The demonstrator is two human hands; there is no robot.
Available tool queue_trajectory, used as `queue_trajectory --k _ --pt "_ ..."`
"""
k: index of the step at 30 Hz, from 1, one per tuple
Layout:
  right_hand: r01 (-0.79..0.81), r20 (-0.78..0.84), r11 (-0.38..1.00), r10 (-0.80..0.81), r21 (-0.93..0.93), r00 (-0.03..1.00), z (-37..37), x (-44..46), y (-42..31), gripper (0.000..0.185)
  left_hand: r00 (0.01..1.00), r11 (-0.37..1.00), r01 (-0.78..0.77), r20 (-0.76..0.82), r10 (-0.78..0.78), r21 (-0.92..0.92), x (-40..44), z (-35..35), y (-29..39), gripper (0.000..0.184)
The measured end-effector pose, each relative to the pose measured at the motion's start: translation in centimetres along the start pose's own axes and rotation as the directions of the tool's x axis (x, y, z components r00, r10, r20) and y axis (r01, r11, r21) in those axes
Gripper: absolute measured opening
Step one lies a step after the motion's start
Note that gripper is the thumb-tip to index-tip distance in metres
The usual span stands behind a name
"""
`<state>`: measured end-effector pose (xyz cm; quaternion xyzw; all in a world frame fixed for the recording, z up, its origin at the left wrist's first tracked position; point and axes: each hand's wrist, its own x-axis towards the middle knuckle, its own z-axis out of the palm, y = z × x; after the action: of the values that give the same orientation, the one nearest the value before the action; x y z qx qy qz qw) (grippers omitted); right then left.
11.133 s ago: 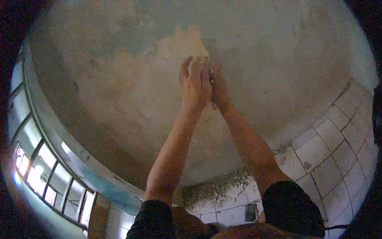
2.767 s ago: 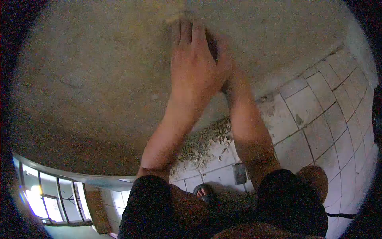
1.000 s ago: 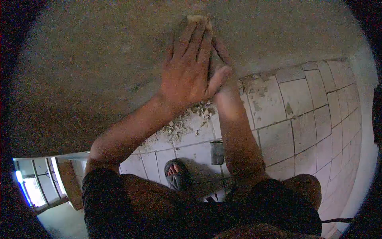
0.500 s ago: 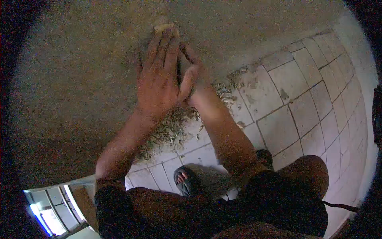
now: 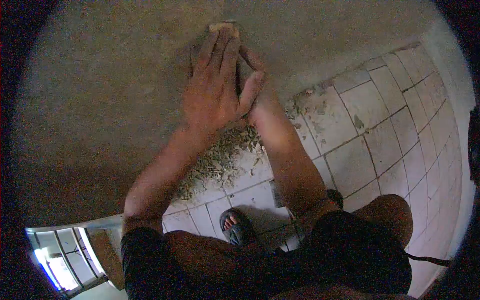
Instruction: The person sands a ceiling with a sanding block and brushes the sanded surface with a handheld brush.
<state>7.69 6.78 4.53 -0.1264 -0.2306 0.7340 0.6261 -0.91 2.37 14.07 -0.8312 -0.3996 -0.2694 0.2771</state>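
Brown-grey plaster, dim and mottled, fills the wall (image 5: 110, 115) in front of us, and we see a pale tan piece (image 5: 224, 27) against it, its edge showing just beyond our fingertips. Our left hand (image 5: 212, 92) lies flat over our right hand (image 5: 253, 60), fingers straight and thumb spread to the side, its grip unclosed. The right hand is mostly covered, so we cannot tell whether its grip is closed on the piece. Below our wrists, loose flakes (image 5: 217, 162) litter the white tiled floor (image 5: 352, 107) along the wall's foot; nearer us stands a foot in a dark sandal (image 5: 242, 234).
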Motion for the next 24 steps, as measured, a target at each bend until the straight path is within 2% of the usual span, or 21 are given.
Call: queue_trajectory --k 4,6,9,18,24 --pt "-0.006 -0.013 1.0 0.006 0.003 1.0 0.2 0.1 -1.0 0.05 1.0 0.998 -0.018 -0.005 0.017 -0.065 0.2 0.5 -0.3 0.063" --pt "-0.01 -0.012 1.0 0.01 -0.005 1.0 0.5 0.2 -1.5 0.05 0.997 0.996 -0.004 -0.071 -0.002 -0.089 0.5 0.5 -0.3 0.063" --pt "-0.012 -0.013 1.0 0.012 -0.011 1.0 0.7 0.3 -2.2 0.05 0.999 1.0 0.008 -0.033 -0.008 -0.006 1.3 -0.1 0.1 0.063" --pt "0.002 -0.016 0.999 -0.002 -0.033 1.0 1.1 0.2 -3.6 0.05 0.996 0.995 0.032 -0.085 -0.04 -0.091 1.8 0.3 0.1 0.06" --pt "0.01 -0.028 0.998 -0.012 -0.064 1.0 1.3 0.0 -4.5 0.05 0.991 0.999 -0.003 -0.137 -0.005 -0.055 2.3 0.8 -0.1 0.061"
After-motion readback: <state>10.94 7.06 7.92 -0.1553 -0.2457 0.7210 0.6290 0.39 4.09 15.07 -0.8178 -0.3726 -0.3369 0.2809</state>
